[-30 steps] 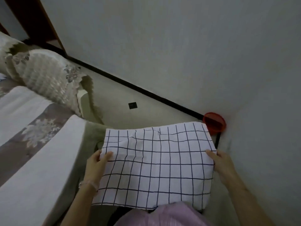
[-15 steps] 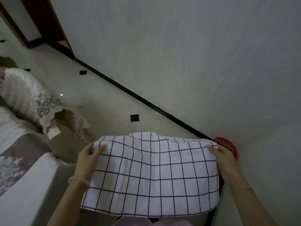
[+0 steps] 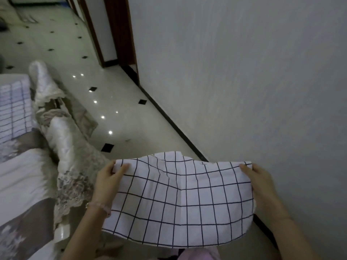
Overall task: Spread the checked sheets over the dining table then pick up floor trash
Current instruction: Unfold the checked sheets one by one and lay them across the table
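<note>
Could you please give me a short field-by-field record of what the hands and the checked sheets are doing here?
Held item: checked sheet, off any surface, sagging in the middle
Left hand: grips its upper left corner
Right hand: grips its upper right edge
Second sheet: lies flat on the covered table, far left
Floor: glossy pale tiles, black diamond insets

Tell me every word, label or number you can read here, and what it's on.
None can be read. The checked sheet held in the left hand and right hand shows only grid lines; a tiny dark mark near its top edge is too small to read.
</note>
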Demonstrator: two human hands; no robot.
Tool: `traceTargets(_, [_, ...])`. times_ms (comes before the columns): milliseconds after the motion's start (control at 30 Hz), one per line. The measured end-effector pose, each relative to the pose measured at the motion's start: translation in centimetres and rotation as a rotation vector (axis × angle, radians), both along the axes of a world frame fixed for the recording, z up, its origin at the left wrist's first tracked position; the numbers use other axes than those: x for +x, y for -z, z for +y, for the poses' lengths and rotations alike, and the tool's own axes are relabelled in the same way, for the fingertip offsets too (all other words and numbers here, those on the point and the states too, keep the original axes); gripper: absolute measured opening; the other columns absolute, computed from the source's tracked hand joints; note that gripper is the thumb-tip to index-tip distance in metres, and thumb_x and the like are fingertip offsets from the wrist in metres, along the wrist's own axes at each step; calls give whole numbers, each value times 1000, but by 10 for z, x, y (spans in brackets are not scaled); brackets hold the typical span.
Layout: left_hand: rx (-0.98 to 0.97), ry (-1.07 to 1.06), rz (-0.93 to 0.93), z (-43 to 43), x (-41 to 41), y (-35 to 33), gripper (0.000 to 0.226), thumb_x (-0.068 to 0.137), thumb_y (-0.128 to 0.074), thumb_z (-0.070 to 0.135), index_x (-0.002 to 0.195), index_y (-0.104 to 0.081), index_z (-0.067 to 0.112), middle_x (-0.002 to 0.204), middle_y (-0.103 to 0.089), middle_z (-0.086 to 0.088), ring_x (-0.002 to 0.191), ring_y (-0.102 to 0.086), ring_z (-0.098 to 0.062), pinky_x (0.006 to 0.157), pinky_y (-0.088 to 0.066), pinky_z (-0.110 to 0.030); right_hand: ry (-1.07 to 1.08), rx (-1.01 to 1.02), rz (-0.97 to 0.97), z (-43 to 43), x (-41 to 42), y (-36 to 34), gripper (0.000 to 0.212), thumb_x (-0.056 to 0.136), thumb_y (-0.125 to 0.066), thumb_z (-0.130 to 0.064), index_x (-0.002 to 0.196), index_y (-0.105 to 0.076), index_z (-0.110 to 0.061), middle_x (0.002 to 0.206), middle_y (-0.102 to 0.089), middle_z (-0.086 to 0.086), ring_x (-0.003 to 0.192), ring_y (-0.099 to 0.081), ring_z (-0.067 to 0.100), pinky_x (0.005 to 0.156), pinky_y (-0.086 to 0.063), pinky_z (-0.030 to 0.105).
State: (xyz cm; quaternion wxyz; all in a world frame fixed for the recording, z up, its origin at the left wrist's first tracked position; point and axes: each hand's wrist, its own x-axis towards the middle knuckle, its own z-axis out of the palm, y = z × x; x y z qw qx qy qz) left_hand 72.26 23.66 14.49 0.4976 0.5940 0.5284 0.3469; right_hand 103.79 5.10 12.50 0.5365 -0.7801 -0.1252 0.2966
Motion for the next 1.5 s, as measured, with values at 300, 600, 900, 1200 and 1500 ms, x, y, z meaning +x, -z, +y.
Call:
traceTargets(300, [51, -340, -30, 70, 3, -13, 10, 88, -60, 15, 84, -66, 8, 76, -67, 0, 75, -62, -13, 58, -49, -16, -405, 52, -54, 206, 46, 7, 20, 89, -59, -16, 91, -64, 3, 91, -66, 22, 75, -60, 27, 66, -49, 33])
traceTargets(600, [333, -841, -45, 132, -29, -93, 17, 85, -63, 15, 76, -59, 2, 74, -58, -1, 73, -53, -11, 62, -47, -19, -856, 263, 37, 444, 3, -71, 15, 81, -68, -27, 78, -67, -12, 81, -70, 11, 76, -66, 21, 69, -55, 33])
traceTargets(900, [485, -1366, -42, 92, -135, -119, 29, 88, -60, 16, 61, -61, 28, 59, -64, 17, 62, -58, 5, 55, -48, -6, -1291, 366, 200, 580, -190, -97, 14, 88, -62, -19, 90, -67, -6, 80, -71, 4, 75, -65, 16, 62, -57, 22])
traceTargets(1200, [339, -1781, -126, 19, -214, -62, 23, 87, -62, 19, 86, -57, -4, 78, -58, -8, 72, -57, -14, 55, -51, -12, -1734, 254, 268, 596, -397, -75, 19, 85, -65, -22, 78, -53, -9, 75, -48, 13, 65, -49, 19, 58, -45, 26])
traceTargets(1500, [234, -1996, -245, -9, -240, -33, 8, 89, -57, 10, 86, -63, 14, 73, -72, 6, 64, -68, 0, 56, -55, -14, -1958, 166, 215, 602, -514, -44, 33, 84, -65, -22, 60, -44, -18, 63, -49, 4, 63, -49, 19, 60, -43, 30])
